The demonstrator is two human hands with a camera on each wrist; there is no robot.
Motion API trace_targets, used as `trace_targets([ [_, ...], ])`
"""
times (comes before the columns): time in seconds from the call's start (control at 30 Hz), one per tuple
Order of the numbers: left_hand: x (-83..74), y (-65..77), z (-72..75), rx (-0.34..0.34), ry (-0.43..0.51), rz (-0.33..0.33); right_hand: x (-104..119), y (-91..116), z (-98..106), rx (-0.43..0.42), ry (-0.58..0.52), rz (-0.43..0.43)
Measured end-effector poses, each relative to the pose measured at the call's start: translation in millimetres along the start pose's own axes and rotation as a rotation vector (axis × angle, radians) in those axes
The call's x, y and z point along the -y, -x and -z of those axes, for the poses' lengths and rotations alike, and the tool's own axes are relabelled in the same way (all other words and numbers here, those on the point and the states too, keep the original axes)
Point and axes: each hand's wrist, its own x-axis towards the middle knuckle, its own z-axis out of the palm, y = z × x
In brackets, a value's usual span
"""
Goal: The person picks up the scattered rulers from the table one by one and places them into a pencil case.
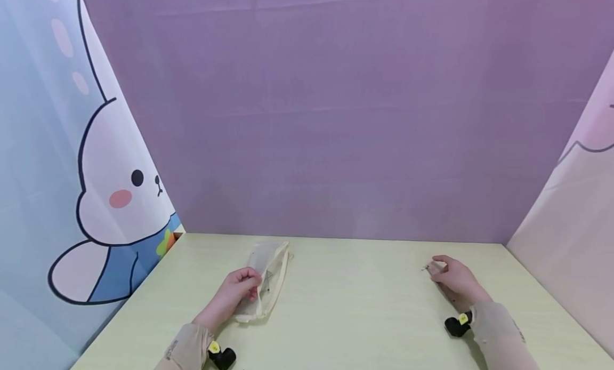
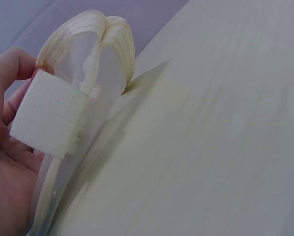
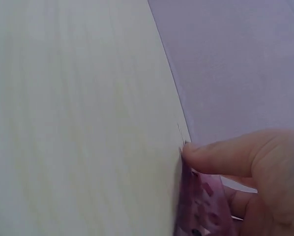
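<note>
My left hand (image 1: 234,294) grips the near side of a translucent zip pouch (image 1: 265,252) with cream edging, lying on the table at the left. Its mouth gapes toward the right, and a small dark mark shows inside. In the left wrist view, a white ribbed square tab (image 2: 48,113) stands in front of the pouch's see-through side, by my fingers. Far to the right, my right hand (image 1: 459,282) pinches a thin, flat pink piece with dark markings (image 3: 206,201) between thumb and fingers, low over the table. A fine thread-like end sticks out at its tip; my hand hides part of it.
The pale table (image 1: 355,300) stretches between both hands. A purple cloth wall (image 1: 355,119) rises at its back edge. A curtain with a cartoon rabbit (image 1: 124,173) hangs at the left, and a pale pink curtain (image 1: 571,226) at the right.
</note>
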Motion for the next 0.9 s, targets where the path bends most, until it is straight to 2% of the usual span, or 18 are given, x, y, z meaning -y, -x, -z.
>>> trace_targets([
  [0.23,2.6,-0.5,0.1,0.001,-0.009,0.0,2.8,1.0,6.4,-0.013,0.014,0.019],
  [0.57,2.6,-0.2,0.4,0.005,-0.019,-0.007,-0.1,5.8,6.8,0.031,-0.18,-0.065],
  [0.9,2.2,-0.8,0.3,-0.008,-0.032,0.009,1.0,6.2,7.7,0.059,-0.32,-0.083],
])
